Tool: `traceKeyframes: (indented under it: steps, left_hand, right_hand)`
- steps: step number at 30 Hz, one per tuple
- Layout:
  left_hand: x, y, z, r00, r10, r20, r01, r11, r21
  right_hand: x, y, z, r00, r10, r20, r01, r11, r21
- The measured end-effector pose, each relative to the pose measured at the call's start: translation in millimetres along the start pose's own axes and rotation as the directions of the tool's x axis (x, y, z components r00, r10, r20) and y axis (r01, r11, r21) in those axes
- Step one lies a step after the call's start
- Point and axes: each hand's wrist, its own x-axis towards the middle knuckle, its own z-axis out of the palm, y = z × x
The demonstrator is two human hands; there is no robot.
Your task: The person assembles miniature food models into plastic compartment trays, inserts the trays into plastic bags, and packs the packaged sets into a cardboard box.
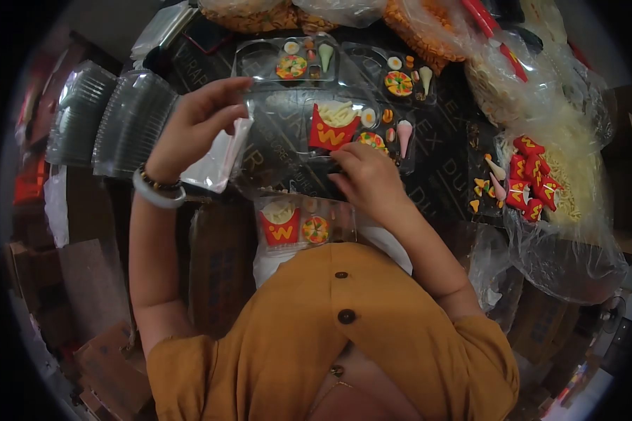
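A clear tray (pixel 304 147) lies on the dark printed mat, holding a red fries box (pixel 333 130), a small pizza, an egg and a pink cone (pixel 404 137). My right hand (pixel 372 179) is bent over its lower edge, fingertips by the fries box and pizza, thumb apart from them. Left of the tray, my left hand (pixel 193 126) is raised, its thumb and fingers apart beside clear film (pixel 249 158); nothing shows between them. Behind are two more clear trays with pizza, egg and green cone pieces (pixel 291 67) (pixel 400 83). Nearest my body lies a packed set (pixel 281 223).
Stacks of clear trays (pixel 81 112) (pixel 135 123) stand at the left, with plastic sleeves (pixel 214 165) beside them. Bags of orange pieces (pixel 428 31) are at the back. Red fries boxes (pixel 534 175), small pieces and a bag of pale strips (pixel 562 186) sit right. Cardboard boxes (pixel 109 365) are lower left.
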Motion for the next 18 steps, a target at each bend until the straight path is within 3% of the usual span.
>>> traceKeyframes:
  steps: [2,4,6,11,14,16,17,18]
  left_hand:
    - [13,-11,16,0.986,-0.103,0.134,0.127,0.976,-0.18]
    - [28,-10,30,0.973,-0.146,0.178,0.165,0.982,-0.097]
    - [46,-10,48,0.956,-0.191,0.225,0.199,0.98,-0.015]
    - [80,-45,87,0.877,-0.071,0.476,0.024,0.994,0.105]
    - [72,-35,84,0.844,-0.192,0.5,0.14,0.98,0.139]
    - [65,-33,82,0.817,-0.251,0.519,0.219,0.968,0.123]
    - [64,-27,79,0.831,-0.275,0.483,0.232,0.961,0.149]
    - [63,-25,78,0.845,-0.298,0.444,0.246,0.954,0.173]
  right_hand:
    - [-8,10,-20,0.973,0.205,-0.107,-0.187,0.97,0.157]
    - [-10,35,-39,0.903,0.352,-0.247,-0.293,0.924,0.245]
    - [-6,55,-56,0.875,0.41,-0.257,-0.357,0.906,0.229]
    - [12,96,-57,0.873,0.463,-0.151,-0.398,0.857,0.326]
    - [16,95,-53,0.881,0.467,-0.072,-0.399,0.817,0.417]
    - [22,71,-60,0.83,0.527,0.184,-0.539,0.671,0.509]
    - [23,63,-59,0.83,0.525,0.188,-0.539,0.668,0.513]
    - [24,57,-59,0.958,0.276,0.074,-0.286,0.922,0.261]
